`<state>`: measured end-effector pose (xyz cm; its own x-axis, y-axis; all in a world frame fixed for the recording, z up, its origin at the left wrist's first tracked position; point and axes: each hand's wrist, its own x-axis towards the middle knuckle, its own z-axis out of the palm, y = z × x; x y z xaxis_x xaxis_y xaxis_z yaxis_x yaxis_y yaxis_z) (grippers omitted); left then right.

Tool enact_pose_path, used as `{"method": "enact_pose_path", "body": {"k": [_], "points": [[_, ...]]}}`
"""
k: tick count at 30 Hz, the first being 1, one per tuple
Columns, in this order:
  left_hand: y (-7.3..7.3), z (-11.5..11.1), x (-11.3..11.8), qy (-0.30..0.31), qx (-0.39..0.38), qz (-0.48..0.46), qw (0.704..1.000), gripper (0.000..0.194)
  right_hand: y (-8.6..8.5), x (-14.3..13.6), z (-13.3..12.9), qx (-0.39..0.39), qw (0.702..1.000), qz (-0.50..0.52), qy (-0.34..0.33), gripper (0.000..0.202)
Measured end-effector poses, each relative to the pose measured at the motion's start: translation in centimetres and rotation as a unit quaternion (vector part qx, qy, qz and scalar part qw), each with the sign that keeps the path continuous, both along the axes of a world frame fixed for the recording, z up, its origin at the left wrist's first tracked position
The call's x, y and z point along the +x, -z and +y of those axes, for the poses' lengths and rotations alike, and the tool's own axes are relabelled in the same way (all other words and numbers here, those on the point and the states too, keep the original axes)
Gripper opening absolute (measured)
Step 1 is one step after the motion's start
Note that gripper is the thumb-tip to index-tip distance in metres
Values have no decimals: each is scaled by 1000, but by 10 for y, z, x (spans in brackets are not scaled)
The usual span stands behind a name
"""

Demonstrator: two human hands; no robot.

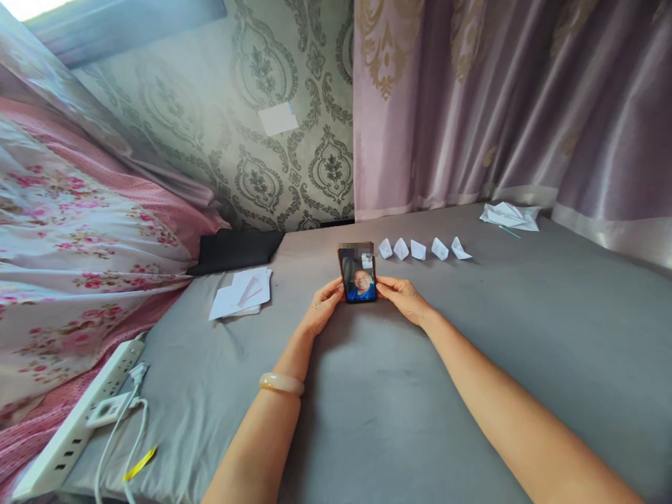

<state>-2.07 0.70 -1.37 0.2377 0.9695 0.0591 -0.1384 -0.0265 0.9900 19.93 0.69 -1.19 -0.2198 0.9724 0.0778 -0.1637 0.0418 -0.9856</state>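
One phone [358, 283], at the centre of the grey sheet [367, 392], stands upright, held between two hands. It is dark with an orange-brown edge; its lit screen faces the wearer and shows one person in a blue top, with one small inset at the screen's 1 o'clock and a pixelated patch across the top. The left hand [324, 306] grips its 9 o'clock edge, the right hand [403, 295] its 3 o'clock edge; whether the phone's foot touches the sheet I cannot tell.

From the phone, five folded white papers [418, 250] run in a row toward 3 o'clock. Farther out, between 2 and 3, lie one paper heap [509, 215] and one thin stick [509, 232]. Near 9 is one paper stack [244, 292], with one black item [239, 252] beyond it. One bangle [282, 383] circles the left wrist at 7. Toward 8 are one power strip [78, 427], two cables [112, 441] and one yellow tag [141, 463]. One card [278, 119] is on the wall at 11.
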Motion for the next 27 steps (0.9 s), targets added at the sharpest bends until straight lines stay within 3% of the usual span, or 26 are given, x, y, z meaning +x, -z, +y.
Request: {"method": "enact_pose_path", "body": {"k": [27], "points": [[-1, -2, 1, 8, 10, 0, 1000, 59, -9, 2, -5, 27, 999, -3, -30, 47]]}}
